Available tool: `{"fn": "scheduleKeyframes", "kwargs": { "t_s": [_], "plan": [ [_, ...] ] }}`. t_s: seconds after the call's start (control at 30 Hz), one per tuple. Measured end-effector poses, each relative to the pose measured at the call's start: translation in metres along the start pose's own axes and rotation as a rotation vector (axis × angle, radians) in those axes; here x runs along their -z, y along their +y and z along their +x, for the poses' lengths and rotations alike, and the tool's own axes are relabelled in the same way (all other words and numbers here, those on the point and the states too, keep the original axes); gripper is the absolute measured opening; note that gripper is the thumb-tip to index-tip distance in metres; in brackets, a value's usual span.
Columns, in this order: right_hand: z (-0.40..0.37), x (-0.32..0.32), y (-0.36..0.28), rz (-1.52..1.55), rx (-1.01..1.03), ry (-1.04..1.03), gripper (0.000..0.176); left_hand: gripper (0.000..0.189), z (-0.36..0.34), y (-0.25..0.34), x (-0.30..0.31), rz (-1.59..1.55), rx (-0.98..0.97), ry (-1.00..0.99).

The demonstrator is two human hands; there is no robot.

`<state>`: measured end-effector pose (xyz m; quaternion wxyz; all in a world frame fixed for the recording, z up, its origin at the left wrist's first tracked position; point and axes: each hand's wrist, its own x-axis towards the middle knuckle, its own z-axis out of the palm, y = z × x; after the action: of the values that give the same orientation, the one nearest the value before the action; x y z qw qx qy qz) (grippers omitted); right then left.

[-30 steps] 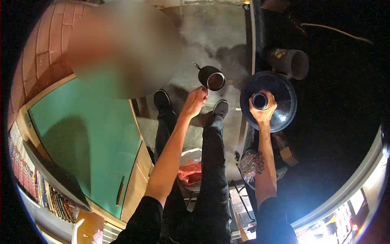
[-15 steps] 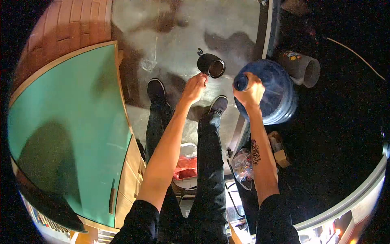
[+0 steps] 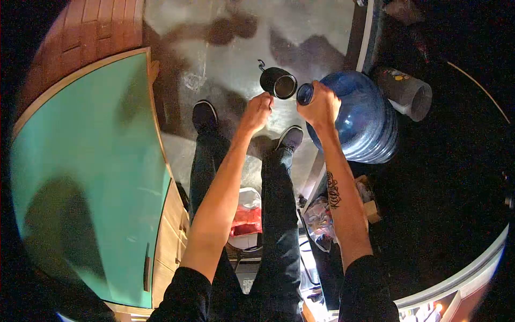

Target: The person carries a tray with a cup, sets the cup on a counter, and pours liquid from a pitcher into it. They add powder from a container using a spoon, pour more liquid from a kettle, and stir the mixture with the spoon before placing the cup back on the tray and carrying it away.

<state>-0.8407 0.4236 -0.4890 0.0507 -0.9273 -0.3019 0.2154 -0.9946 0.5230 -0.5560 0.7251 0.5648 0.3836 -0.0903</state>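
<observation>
My right hand [image 3: 321,105] grips the neck of a large blue water jug [image 3: 365,121], which is tilted to the left with its open mouth close to a small dark metal pot [image 3: 279,83]. My left hand [image 3: 257,111] holds that pot by its handle, out over the concrete floor [image 3: 236,59]. The pot's opening faces up and toward the jug's mouth. Whether water is flowing I cannot tell. My legs and black shoes show below the hands.
A green counter top [image 3: 86,177] with a wooden edge fills the left side. A grey tube-like container [image 3: 410,94] lies right of the jug. A red plastic bag [image 3: 247,220] and clutter sit near my feet. The right side is dark.
The jug has tipped from upright toward the left, bringing its mouth beside the pot. The blurred person at the upper left is no longer in view.
</observation>
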Motion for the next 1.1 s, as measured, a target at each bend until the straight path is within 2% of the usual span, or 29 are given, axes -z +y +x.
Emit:
{"fn": "scheduleKeyframes", "kwargs": {
  "t_s": [0.13,0.27,0.33,0.47,0.53,0.57,0.63,0.77,0.87,0.93,0.97,1.03,1.07,1.1],
  "plan": [
    [0.006,-0.007,0.000,-0.038,-0.001,-0.065,0.037,0.041,0.004,-0.007,0.000,0.028,-0.036,0.048],
    [0.009,-0.013,-0.001,-0.051,0.039,-0.075,0.036,0.038,0.008,-0.010,0.007,0.096,0.015,0.013],
    [0.010,-0.015,-0.002,0.014,0.064,-0.028,0.025,0.034,0.010,-0.010,0.005,0.118,-0.027,0.030],
    [0.016,-0.023,-0.004,-0.009,0.065,-0.043,0.024,0.040,0.013,-0.008,0.002,0.092,0.029,0.030],
    [0.018,-0.022,-0.008,-0.015,0.046,-0.074,0.023,0.034,0.020,-0.020,-0.001,0.117,-0.200,0.105],
    [0.019,-0.024,-0.008,-0.015,0.047,-0.076,0.023,0.034,0.019,-0.017,-0.002,0.117,-0.198,0.106],
    [0.022,-0.027,-0.009,-0.011,0.054,-0.079,0.022,0.037,0.017,-0.011,-0.002,-0.005,-0.063,0.084],
    [0.026,-0.032,-0.012,-0.022,0.059,-0.086,0.022,0.039,0.019,-0.008,0.001,0.050,-0.059,0.082],
    [0.026,-0.031,-0.015,-0.044,0.050,-0.145,0.022,0.038,0.023,-0.015,0.003,0.157,-0.128,0.121],
    [0.027,-0.035,-0.013,-0.030,0.069,-0.105,0.022,0.026,0.023,-0.016,0.006,0.333,-0.189,0.111],
    [0.027,-0.034,-0.015,-0.032,0.069,-0.105,0.022,0.026,0.024,-0.020,0.007,0.332,-0.189,0.111],
    [0.029,-0.032,-0.018,-0.063,0.071,-0.145,0.021,0.010,0.026,-0.026,0.009,0.428,-0.301,0.130],
    [0.029,-0.032,-0.019,-0.064,0.072,-0.143,0.021,0.010,0.025,-0.019,0.011,0.428,-0.303,0.130],
    [0.030,-0.033,-0.020,-0.072,0.064,-0.147,0.021,0.005,0.024,-0.011,0.013,0.352,-0.160,0.087]
  ]
}}
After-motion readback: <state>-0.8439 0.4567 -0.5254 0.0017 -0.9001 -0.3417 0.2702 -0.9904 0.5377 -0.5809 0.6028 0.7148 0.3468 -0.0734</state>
